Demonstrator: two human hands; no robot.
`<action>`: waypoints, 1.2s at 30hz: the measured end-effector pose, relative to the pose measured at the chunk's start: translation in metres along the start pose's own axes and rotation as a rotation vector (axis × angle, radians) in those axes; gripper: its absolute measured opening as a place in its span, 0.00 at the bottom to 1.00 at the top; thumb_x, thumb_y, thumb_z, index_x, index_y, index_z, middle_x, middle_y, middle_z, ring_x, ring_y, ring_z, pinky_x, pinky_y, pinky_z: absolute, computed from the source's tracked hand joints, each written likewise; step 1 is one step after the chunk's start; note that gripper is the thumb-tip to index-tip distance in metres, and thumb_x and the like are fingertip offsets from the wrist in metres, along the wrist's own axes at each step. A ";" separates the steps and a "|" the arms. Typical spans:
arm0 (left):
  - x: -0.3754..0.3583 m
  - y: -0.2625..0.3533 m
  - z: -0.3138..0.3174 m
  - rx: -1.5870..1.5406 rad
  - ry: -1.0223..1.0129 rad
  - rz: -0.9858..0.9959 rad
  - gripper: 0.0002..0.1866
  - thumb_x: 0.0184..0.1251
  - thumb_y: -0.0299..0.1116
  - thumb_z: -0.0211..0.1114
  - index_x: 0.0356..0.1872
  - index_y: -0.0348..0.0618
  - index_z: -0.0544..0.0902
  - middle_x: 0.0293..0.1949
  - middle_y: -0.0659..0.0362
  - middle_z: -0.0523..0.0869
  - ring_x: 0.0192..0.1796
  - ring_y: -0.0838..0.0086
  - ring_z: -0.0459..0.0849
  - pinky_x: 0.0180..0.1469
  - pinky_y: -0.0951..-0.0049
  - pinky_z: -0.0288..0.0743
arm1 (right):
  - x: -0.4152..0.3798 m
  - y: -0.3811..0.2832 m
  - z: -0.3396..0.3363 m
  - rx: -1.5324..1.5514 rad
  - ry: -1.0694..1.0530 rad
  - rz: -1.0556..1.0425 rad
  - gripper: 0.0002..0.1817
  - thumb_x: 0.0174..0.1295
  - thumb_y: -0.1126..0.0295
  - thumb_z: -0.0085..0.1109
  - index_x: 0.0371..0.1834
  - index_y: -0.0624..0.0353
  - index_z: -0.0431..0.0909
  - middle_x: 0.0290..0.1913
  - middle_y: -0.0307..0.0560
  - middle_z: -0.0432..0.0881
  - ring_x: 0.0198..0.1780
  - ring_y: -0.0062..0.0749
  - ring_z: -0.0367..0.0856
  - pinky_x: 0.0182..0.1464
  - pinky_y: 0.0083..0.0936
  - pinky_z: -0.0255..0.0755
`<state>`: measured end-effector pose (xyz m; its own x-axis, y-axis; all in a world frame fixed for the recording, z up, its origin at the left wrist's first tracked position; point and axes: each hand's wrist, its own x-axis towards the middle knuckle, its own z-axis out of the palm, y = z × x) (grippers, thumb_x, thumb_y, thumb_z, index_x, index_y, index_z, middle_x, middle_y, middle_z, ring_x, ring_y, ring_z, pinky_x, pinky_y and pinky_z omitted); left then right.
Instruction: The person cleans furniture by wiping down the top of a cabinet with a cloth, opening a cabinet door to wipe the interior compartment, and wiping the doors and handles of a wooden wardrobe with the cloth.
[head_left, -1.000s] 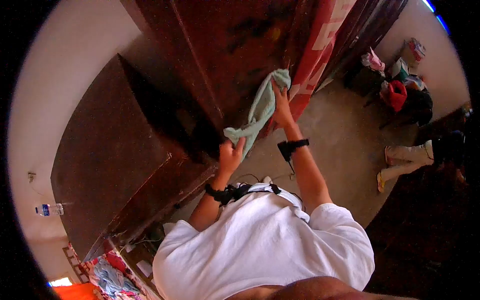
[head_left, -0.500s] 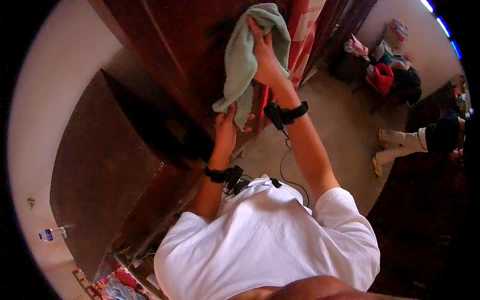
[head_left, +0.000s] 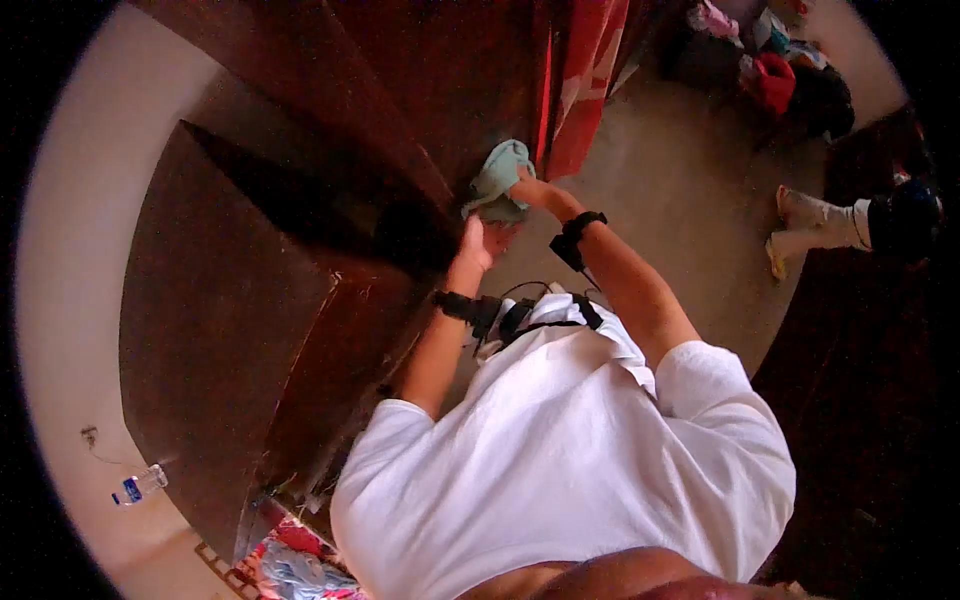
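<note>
As the head view lets me see it, the pale green cloth [head_left: 503, 165] sits bunched in front of the dark wooden panel [head_left: 440, 70], at its lower end, just beside the red strip [head_left: 580, 110]. Whether cloth and wood touch, I cannot tell.

Right hand [head_left: 535, 192]: fingers closed into the folds, holding the cloth from its right side. Left hand [head_left: 476, 248]: raised at the cloth's lower edge, just below the right; whether it pinches the fabric or only rests near it, cannot tell.

Handling notes, my judgement: fabric looks soft and apt to crumple, so a flatter fold under the right palm should give more even control than a wad. Left hand best used to gather the loose lower edge, keeping it off the red strip. Light, steady pressure; wrists straight. Mind the thin dark cable [head_left: 525, 285] near the waist, below the hands, and the black straps on both wrists [head_left: 573, 240], which could catch on an edge.
</note>
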<state>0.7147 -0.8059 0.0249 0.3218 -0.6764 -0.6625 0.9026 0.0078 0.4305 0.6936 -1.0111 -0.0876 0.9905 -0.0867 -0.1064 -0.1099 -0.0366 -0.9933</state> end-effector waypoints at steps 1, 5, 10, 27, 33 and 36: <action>0.013 -0.005 -0.006 0.002 0.009 -0.011 0.26 0.71 0.55 0.50 0.57 0.45 0.75 0.46 0.53 0.79 0.43 0.57 0.83 0.40 0.58 0.80 | 0.007 0.013 0.008 -0.197 -0.054 0.022 0.40 0.64 0.63 0.59 0.77 0.50 0.50 0.77 0.58 0.50 0.76 0.56 0.46 0.73 0.59 0.47; 0.015 -0.023 -0.008 -0.289 -0.070 0.104 0.25 0.73 0.52 0.48 0.59 0.45 0.73 0.53 0.51 0.78 0.54 0.57 0.80 0.53 0.56 0.78 | 0.012 0.055 0.029 -0.914 -0.285 0.118 0.26 0.71 0.61 0.47 0.71 0.51 0.64 0.74 0.51 0.61 0.73 0.50 0.59 0.73 0.48 0.53; -0.047 0.004 0.033 -0.157 0.134 0.197 0.27 0.74 0.54 0.51 0.59 0.41 0.71 0.53 0.52 0.78 0.54 0.60 0.79 0.57 0.57 0.76 | -0.008 -0.022 0.010 -0.510 -0.274 0.084 0.22 0.70 0.61 0.47 0.65 0.52 0.72 0.64 0.49 0.74 0.62 0.43 0.72 0.63 0.42 0.66; -0.046 0.054 0.091 -0.028 -0.133 0.381 0.24 0.75 0.52 0.50 0.57 0.42 0.73 0.46 0.55 0.84 0.37 0.67 0.84 0.36 0.68 0.76 | -0.037 -0.247 -0.004 -0.948 0.731 -0.389 0.28 0.56 0.69 0.60 0.60 0.66 0.70 0.56 0.62 0.76 0.58 0.55 0.73 0.60 0.38 0.68; 0.001 0.030 0.044 0.203 -0.100 0.217 0.27 0.76 0.53 0.45 0.64 0.44 0.67 0.50 0.53 0.82 0.47 0.61 0.81 0.53 0.60 0.75 | -0.019 -0.155 -0.020 -0.674 0.364 -0.216 0.35 0.54 0.71 0.60 0.65 0.74 0.60 0.61 0.73 0.69 0.65 0.65 0.67 0.64 0.45 0.65; -0.010 0.026 0.047 0.137 -0.016 0.288 0.25 0.76 0.50 0.49 0.65 0.45 0.68 0.60 0.54 0.76 0.55 0.61 0.81 0.57 0.57 0.75 | -0.035 -0.219 0.008 -0.547 0.235 -0.093 0.32 0.56 0.69 0.59 0.64 0.69 0.63 0.56 0.69 0.75 0.60 0.60 0.73 0.61 0.44 0.67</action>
<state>0.7218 -0.8335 0.0718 0.5534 -0.6721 -0.4920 0.7276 0.1026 0.6783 0.6836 -0.9922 0.1336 0.9601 -0.2742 0.0548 -0.1117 -0.5557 -0.8239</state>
